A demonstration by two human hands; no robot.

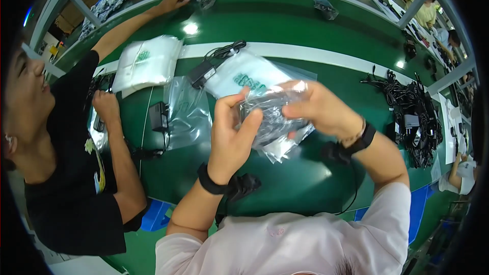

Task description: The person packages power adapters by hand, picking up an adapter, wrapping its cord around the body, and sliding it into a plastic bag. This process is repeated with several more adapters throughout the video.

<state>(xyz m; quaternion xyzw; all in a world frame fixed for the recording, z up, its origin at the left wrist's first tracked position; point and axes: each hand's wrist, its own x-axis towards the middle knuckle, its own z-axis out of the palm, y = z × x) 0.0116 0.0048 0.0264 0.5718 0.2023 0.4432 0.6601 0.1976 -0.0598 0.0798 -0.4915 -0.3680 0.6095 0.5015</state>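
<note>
Both hands grip 1 clear plastic bag [275, 117] held above the green surface [305, 173], left hand [232, 137] on its left end, right hand [318, 109] on its right, its long axis running between them.

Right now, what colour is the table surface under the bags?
Dark green table surface, crossed by a white stripe; the head view shows it best.

Both forearms rise from six o'clock, wrists banded. Left hand [232, 130] at eleven o'clock and right hand [321, 109] at one o'clock, fingers curled, gripping.
</note>
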